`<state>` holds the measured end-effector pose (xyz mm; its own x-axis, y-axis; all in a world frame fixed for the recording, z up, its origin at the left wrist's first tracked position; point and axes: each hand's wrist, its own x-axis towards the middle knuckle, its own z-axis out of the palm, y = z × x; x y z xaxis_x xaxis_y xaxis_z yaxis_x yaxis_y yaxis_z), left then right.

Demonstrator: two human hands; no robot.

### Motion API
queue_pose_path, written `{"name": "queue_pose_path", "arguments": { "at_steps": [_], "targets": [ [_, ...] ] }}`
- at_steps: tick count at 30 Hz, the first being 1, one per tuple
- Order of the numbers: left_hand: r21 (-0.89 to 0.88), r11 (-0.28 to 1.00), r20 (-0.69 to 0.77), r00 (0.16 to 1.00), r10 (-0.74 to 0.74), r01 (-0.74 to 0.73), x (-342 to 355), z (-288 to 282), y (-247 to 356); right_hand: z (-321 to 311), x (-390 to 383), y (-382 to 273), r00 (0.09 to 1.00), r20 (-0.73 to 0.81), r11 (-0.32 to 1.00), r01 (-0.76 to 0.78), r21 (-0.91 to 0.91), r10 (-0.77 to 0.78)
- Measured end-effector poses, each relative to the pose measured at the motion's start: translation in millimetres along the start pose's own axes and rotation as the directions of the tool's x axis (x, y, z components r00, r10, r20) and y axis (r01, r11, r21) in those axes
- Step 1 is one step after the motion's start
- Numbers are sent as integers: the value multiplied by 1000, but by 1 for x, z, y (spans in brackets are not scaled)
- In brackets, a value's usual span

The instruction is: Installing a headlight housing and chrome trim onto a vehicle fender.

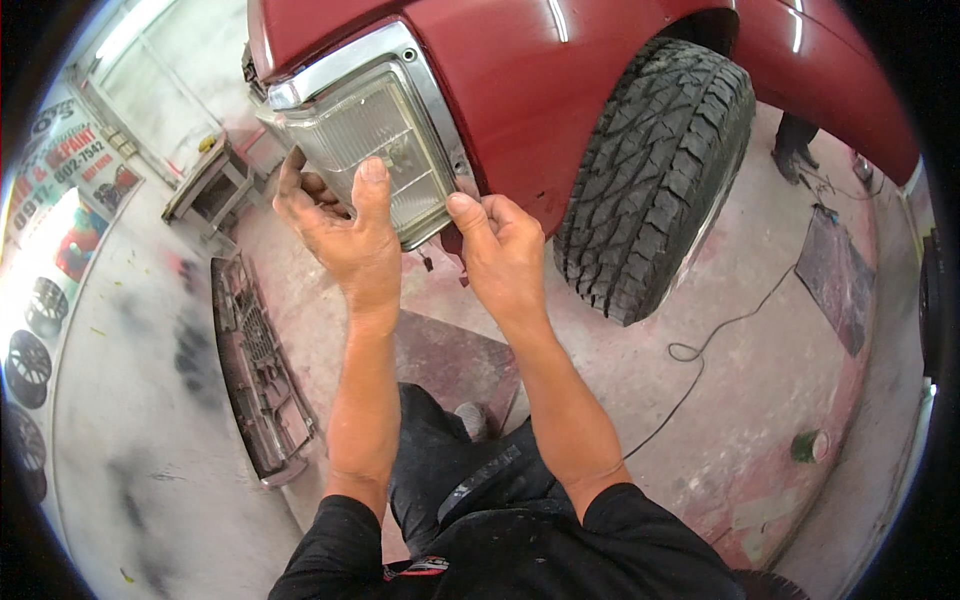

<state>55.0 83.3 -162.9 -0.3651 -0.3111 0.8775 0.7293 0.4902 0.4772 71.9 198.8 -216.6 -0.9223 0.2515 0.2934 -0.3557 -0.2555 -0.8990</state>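
Headlamp (420, 185): at the red fender (510, 90), against chrome surround (350, 60).
Left hand (350, 235): thumb over lens (345, 125), fingers spread; cannot tell if gripping.
Right hand (500, 245): pinching headlamp's lower corner.
Crack risk: uneven thumb pressure could split the lens.

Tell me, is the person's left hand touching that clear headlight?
Touching. The head view shows the left hand with its thumb laid against the front of the headlight.

The person wore a black shirt (520, 562) with 2 short sleeves (335, 530), a small red-and-white print (420, 568) and dark trousers (428, 440).
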Motion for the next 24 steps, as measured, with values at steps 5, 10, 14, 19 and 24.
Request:
{"name": "queue_pose_path", "arguments": {
  "at_steps": [5,10,14,19,24],
  "targets": [
    [-52,999,-53,999,-5,2,0,2,-1,0,-1,-6,999,15,998,37,-41,-37],
    [-131,991,-47,998,-31,25,-4,4,-7,-6,0,1,999,28,998,41,-37,-40],
    [-187,982,-6,999,-43,41,4,-5,-5,-4,-11,7,998,69,996,-14,93,7],
    [-216,975,7,999,-49,50,4,2,-3,-46,-66,83,905,66,873,-422,243,419],
    [-329,944,-34,998,-50,36,8,4,-4,-105,-155,185,553,71,452,-742,496,830]
  ]
}}
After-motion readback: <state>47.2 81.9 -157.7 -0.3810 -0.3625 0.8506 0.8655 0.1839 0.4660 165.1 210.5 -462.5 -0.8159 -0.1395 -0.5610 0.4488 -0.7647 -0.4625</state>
